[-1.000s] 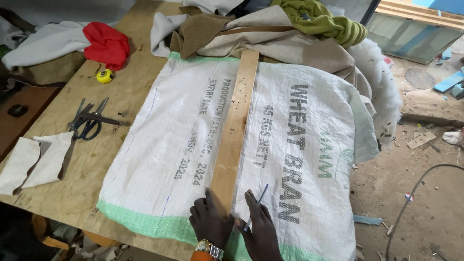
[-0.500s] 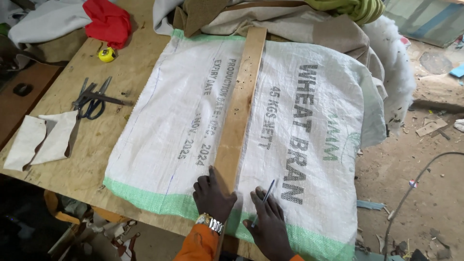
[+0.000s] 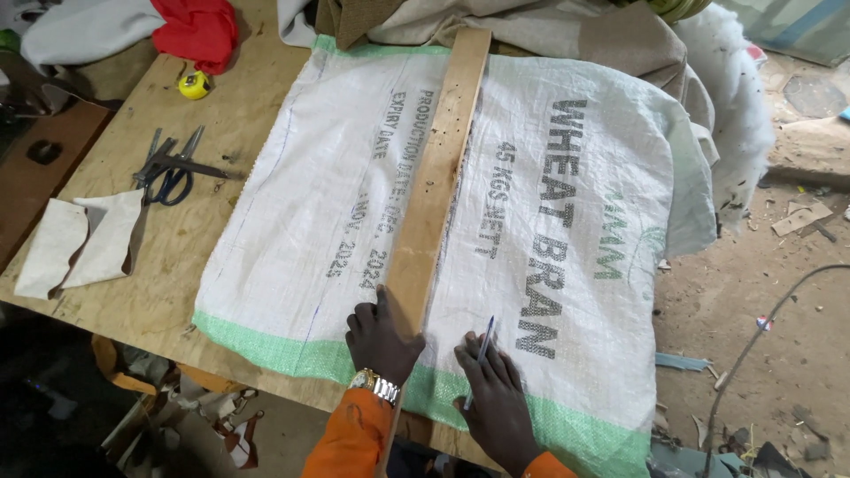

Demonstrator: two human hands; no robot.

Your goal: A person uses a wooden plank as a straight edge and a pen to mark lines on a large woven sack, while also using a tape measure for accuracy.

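While left hand flat on slat, right hand gripping pen

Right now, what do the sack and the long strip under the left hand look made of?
Sack: woven plastic, likely polypropylene; white, with a fine weave texture and a green hem. Strip: bare wood, probably; pale tan, flat, matte, speckled with small dark holes. Left hand presses it down.

The sack was white with green bands at its near and far ends; the far-left cloth red, the wooden strip tan.
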